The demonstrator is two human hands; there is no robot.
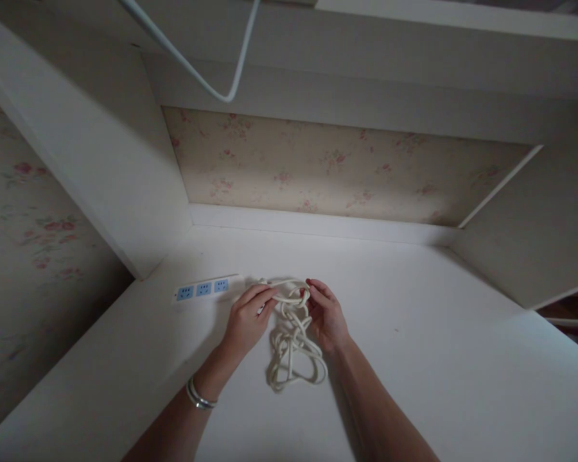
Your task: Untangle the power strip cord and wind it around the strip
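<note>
forearms (370, 391), hands (250, 314) holding tangled cord (298, 328), running near-to-far

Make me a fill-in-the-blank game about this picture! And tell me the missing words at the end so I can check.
1. The power strip has ____ blue socket panels.
2. A silvery bracelet is on the person's ____ wrist.
3. Part of the tangled cord stretches ____ the left hand and the right hand.
4. The wallpaper is patterned with pinkish f____.

Missing words: three; left; between; flowers.
</note>
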